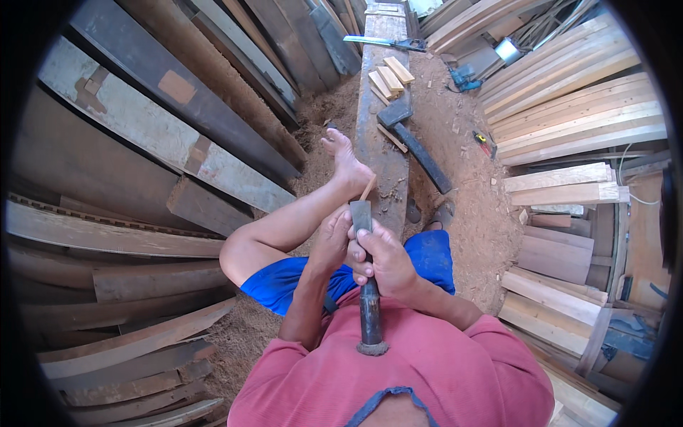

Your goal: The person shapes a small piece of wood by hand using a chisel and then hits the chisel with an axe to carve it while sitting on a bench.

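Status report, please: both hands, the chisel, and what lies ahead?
Right hand grips chisel, blade pointing away. Left hand close, hold unclear. Mallet on bench ahead.

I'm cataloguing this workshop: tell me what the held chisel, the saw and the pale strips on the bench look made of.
Chisel blade: probably steel, dull grey with a metallic look. Chisel handle: dark, slightly glossy, perhaps wood or plastic. Saw: blade likely bare steel, being bright and reflective; handle dark, material unclear. Pale strips: almost certainly raw wood, yellowish, matt, unvarnished-looking.
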{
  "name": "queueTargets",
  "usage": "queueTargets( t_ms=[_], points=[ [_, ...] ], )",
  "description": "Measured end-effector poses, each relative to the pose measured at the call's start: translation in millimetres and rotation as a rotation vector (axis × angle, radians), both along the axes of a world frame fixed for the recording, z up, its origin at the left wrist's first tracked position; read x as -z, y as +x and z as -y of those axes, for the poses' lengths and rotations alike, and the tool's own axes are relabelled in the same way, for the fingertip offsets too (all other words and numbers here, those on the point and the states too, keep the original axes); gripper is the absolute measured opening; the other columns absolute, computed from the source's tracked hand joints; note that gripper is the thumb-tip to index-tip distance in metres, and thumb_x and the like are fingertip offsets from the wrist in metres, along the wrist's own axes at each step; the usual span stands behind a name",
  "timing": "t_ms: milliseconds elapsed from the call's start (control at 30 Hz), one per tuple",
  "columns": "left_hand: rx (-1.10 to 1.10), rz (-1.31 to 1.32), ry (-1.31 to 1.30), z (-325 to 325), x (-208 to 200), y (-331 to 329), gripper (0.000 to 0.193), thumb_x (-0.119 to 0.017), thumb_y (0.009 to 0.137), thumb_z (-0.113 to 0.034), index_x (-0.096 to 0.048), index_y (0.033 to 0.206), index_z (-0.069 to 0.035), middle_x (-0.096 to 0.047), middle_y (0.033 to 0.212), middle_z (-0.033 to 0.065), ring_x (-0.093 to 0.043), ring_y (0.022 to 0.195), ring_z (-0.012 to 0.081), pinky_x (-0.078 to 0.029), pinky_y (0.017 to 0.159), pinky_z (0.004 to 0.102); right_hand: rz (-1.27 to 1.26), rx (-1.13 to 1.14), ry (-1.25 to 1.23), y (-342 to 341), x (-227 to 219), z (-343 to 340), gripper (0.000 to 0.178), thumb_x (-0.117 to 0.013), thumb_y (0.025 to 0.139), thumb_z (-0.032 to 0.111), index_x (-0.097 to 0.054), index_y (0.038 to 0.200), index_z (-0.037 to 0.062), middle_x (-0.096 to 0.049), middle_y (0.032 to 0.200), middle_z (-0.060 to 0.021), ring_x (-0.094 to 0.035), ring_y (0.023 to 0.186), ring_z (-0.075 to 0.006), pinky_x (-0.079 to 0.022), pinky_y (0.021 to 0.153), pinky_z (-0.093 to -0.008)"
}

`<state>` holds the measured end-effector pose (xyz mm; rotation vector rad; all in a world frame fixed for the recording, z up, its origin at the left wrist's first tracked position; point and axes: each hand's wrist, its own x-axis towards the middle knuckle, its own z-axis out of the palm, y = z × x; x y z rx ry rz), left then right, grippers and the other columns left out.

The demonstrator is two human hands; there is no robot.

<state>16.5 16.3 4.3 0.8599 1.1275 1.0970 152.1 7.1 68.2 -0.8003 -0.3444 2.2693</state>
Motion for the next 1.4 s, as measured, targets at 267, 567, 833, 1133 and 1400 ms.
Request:
queueTargets(
  t_ms=[267, 567, 833, 1133, 1400],
  points=[
    [0.150, -0.159, 0.135, 40.0, 4.2, -17.4, 0.038, -0.037, 0.104, -0.033, -0.056, 0.086, -0.006, -0.052, 0.072, -0.0014, -0.047, 0.063, 0.0109, -0.040, 0.058, 0.0305, 0.048, 0.095, 0.041, 7.6, -12.3, 10.2, 0.016, -0.040, 0.102, 0.023, -0.044, 0.104, 0.0074, -0.042, 0.066, 0.0003, -0.039, 0.046, -0.0061, -0.042, 0.044, -0.0246],
    [0.047, 0.429, -0.186, 66.4, 9.8, -11.1, 0.046, -0.035, 0.104, -0.040, -0.056, 0.086, -0.003, -0.044, 0.050, 0.0000, -0.034, 0.038, 0.0083, -0.030, 0.039, 0.0235, 0.413, 0.086, 0.358, 48.9, 2.1, -36.1, 0.022, -0.050, 0.099, 0.021, -0.051, 0.116, 0.0066, -0.044, 0.066, 0.0032, -0.036, 0.043, -0.0043, -0.038, 0.040, -0.0214],
    [0.142, 0.577, -0.222, 40.9, -1.8, -0.2, 0.046, -0.037, 0.104, -0.042, -0.059, 0.093, -0.003, -0.048, 0.052, 0.0009, -0.034, 0.039, 0.0076, -0.031, 0.041, 0.0226, 0.517, 0.045, 0.496, 28.3, 15.2, -46.4, 0.014, -0.059, 0.096, 0.020, -0.055, 0.089, 0.0085, -0.050, 0.060, 0.0041, -0.046, 0.048, -0.0029, -0.038, 0.043, -0.0208],
    [0.053, 0.275, -0.134, 23.2, 10.0, -4.0, 0.041, -0.036, 0.105, -0.041, -0.056, 0.092, -0.007, -0.049, 0.065, -0.0006, -0.040, 0.054, 0.0071, -0.032, 0.050, 0.0216, 0.110, 0.347, 0.155, 16.5, 27.7, -30.7, 0.015, -0.042, 0.102, 0.020, -0.047, 0.111, 0.0093, -0.051, 0.081, -0.0010, -0.045, 0.054, -0.0068, -0.042, 0.046, -0.0243],
    [-0.057, -0.327, 0.239, 7.7, 0.6, -12.4, 0.040, -0.035, 0.106, -0.033, -0.056, 0.085, -0.005, -0.051, 0.069, 0.0022, -0.047, 0.063, 0.0114, -0.041, 0.058, 0.0287, 0.001, -0.005, 0.060, -6.2, -1.0, 6.4, 0.013, -0.042, 0.102, 0.022, -0.046, 0.105, 0.0106, -0.044, 0.071, 0.0023, -0.039, 0.050, -0.0054, -0.042, 0.046, -0.0243]
  ],
)
